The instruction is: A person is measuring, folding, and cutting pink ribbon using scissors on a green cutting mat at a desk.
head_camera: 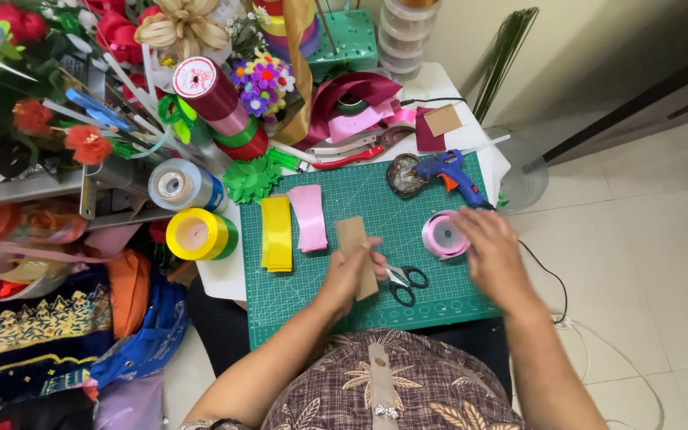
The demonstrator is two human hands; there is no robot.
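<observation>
Cardboard strip (355, 255) pinched in left fingers (362, 259); right fingers (471, 227) touch pink ribbon spool (443, 235).

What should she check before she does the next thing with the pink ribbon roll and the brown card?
1. Left hand has hold of the brown card strip: ok, fingers wrap around it over the green cutting mat.
2. Right hand is on the pink ribbon roll: ok, fingertips touch its edge.
3. Scissors are close by: ok, lying on the mat between the hands.
4. Glue gun tip is away from fingers: ok, it lies behind the roll, apart from both hands.
5. Glue gun is hot: cannot tell.
6. Cut yellow strips and pink strips are ready: ok, stacked side by side on the mat.
</observation>
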